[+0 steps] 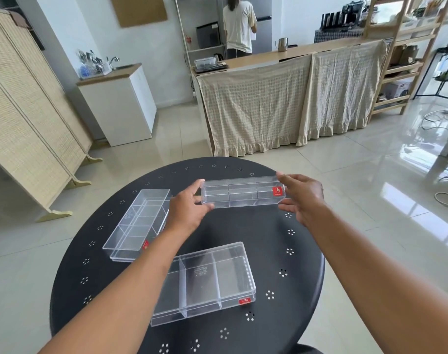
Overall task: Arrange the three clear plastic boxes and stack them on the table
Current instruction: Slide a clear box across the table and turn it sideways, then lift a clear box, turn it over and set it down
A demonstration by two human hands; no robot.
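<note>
Three clear plastic divided boxes with red labels are over a round black table [281, 241]. The far box [243, 192] is held above the table between both hands: my left hand [189, 208] grips its left end, and my right hand [300, 198] grips its right end near the red label. A second narrow box [138, 223] lies on the table at the left, angled away. The widest box [207, 279] lies near the front of the table, partly behind my left forearm.
The table has small perforated flower patterns and ends at a rounded rim. Beyond it are a glossy tiled floor, a cloth-draped counter [281, 103], a woven folding screen [26, 123] at the left, wooden shelves at the right and a person [239, 24] standing far behind.
</note>
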